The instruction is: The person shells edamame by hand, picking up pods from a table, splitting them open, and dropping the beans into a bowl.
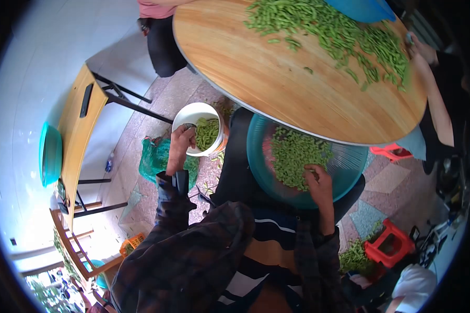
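My left hand [181, 142] is at the near-left rim of a white bucket [178, 121], its fingers curled together. A small dark greyish thing shows at its fingertips, too small to name. Green pods [207, 133] lie inside the bucket. On my lap rests a wide teal basin [256, 151] with a heap of small green beans [295, 156] in it. Over the near-right side of that heap hangs my right hand [320, 183], fingers bent and closed; what they hold, if anything, is hidden.
A round wooden table [277, 78] bears many green pods [318, 23] and a blue container [365, 8]. People sit around it. A green mesh bag [162, 159] lies left of the bucket. Red plastic stools [391, 245] stand right. A side table [81, 125] holds a green basin [50, 155].
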Motion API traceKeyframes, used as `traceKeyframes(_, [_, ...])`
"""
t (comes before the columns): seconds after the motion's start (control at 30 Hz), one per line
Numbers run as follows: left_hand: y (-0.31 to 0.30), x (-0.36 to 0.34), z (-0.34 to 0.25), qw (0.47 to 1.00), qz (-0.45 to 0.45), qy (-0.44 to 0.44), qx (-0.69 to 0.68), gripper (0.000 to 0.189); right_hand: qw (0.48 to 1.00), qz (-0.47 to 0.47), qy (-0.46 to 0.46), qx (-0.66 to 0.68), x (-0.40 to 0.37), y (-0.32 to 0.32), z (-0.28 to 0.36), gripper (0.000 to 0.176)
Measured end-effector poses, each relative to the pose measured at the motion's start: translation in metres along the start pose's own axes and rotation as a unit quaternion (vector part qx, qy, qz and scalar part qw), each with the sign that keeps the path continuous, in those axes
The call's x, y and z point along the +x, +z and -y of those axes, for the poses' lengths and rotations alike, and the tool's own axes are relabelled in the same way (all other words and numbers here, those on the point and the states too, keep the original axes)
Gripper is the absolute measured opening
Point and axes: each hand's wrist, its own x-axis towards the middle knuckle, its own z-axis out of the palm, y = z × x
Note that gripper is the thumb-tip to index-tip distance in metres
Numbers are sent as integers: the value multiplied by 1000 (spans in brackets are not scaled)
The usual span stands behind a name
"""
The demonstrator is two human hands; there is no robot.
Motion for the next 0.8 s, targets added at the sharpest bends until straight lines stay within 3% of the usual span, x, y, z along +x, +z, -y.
traceKeyframes(0.1, [-19, 9, 19, 999, -39, 0, -9, 17, 1000, 11, -3, -21, 3, 3, 2, 20])
traceKeyframes(0.17, [-22, 0, 15, 998, -51, 22, -27, 18, 990, 9, -122, -72, 5, 0, 6, 18])
traceKeyframes(0.33, [9, -16, -40, 993, -34, 93, -64, 21, 988, 24, -113, -101, -3, -10, 62, 18])
traceKeyframes(0.4, [27, -20, -71, 990, -50, 99, -82, 17, 995, 71, -37, -52, -7, -17, 99, 20])
traceKeyframes(0.43, [33, -17, -75, 985, -42, 129, -104, 14, 996, 62, -42, -57, -4, -22, 112, 20])
traceKeyframes(0.5, [54, -20, -101, 975, -28, 174, -134, 13, 985, 41, -150, -75, 8, -29, 134, 19])
traceKeyframes(0.6, [81, -32, -143, 954, 45, 235, -181, 8, 973, -10, -206, -99, 45, -37, 162, 19])
traceKeyframes(0.67, [102, -32, -164, 960, 75, 168, -212, 9, 965, -40, -227, -126, 80, -40, 184, 21])
traceKeyframes(0.7, [117, -16, -156, 942, 80, 250, -208, 12, 957, -66, -242, -148, 99, -41, 193, 22])
traceKeyframes(0.8, [147, -2, -172, 937, 86, 319, -118, 15, 938, -76, -282, -189, 150, -43, 216, 23])
